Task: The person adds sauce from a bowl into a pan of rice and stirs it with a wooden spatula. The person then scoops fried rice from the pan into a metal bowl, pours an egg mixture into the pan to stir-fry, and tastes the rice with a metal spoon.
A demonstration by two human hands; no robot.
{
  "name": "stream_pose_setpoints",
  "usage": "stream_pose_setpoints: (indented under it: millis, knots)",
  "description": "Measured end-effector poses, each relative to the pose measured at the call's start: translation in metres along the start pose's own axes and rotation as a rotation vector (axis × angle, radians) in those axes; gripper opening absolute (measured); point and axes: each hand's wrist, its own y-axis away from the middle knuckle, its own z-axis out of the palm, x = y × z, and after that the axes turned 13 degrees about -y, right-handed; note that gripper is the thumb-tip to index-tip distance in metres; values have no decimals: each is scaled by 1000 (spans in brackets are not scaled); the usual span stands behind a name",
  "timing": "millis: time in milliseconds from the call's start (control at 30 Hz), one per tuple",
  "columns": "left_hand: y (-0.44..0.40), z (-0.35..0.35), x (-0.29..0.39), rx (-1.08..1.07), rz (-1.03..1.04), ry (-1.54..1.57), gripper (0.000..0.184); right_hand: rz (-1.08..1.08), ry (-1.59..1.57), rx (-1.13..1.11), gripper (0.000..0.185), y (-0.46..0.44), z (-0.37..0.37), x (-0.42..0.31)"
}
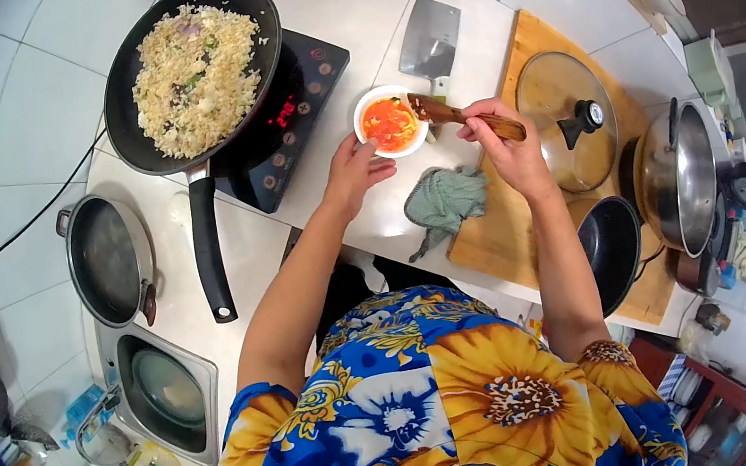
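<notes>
A small white bowl [424, 136] with an orange-red, egg-like mixture [389, 124] inside is near the middle of the counter. My left hand [354, 177] grips its near left side, the thumb close to the rim. In my right hand [511, 147] is a wooden spatula [444, 111], its handle running back through the closed fingers. The spatula's brown head, with bits of food on it, meets the bowl's right rim. Just beyond the bowl lies a cleaver [430, 38], and a grey-green cloth [447, 202] is crumpled on the near side.
A frying pan [121, 125] of fried rice overlaps a lit induction cooktop [297, 101]; its handle points toward me. To the left are a lidded pot [110, 260] and the sink [209, 389]. At right, a wooden board [498, 239] bears a glass lid [554, 93] and a dark pan [611, 247].
</notes>
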Motion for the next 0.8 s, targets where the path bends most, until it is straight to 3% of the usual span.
stream_pose_setpoints:
  millis: [167, 500, 800]
  knots:
    - [-17, 1, 0, -18, -24, -23, 40, -98, -26, 51, 12, 0, 12, 2]
    - [15, 17, 36, 136, 67, -114, 40, -183, 78, -37, 14, 5, 31, 10]
    - [54, -8, 102, 233, 224, -121, 39, -690, 477, -244, 32, 5, 79, -42]
